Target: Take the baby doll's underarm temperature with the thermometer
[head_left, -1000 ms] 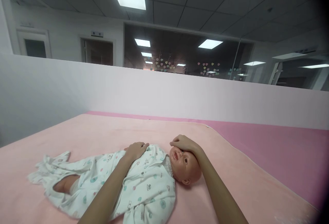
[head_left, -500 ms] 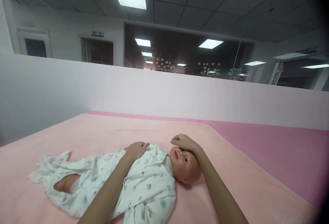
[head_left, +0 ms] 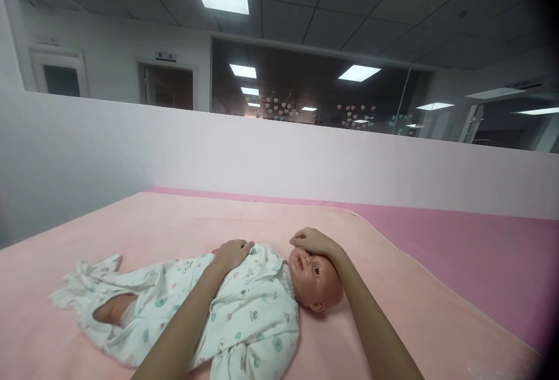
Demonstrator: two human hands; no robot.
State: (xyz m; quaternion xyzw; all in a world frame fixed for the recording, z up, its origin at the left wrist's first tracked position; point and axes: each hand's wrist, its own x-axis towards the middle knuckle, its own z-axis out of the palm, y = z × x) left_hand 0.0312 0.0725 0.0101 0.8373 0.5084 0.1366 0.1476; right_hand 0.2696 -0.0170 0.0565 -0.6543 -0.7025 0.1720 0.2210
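Observation:
A baby doll lies on its back on a light pink blanket, head to the right. It wears a white patterned romper that hangs loose over the legs at the left. My left hand rests palm down on the far side of the doll's chest, fingers curved over the cloth. My right hand lies over the top of the doll's head, fingers curled round the forehead on the far side.
The blanket covers a darker pink mat that shows at the right. A low white partition wall runs behind the bed. Beyond it are doors and a dark glass wall with small heart stickers.
Nothing has visibly moved apart from a slight shift of the view; both hands stay on the doll.

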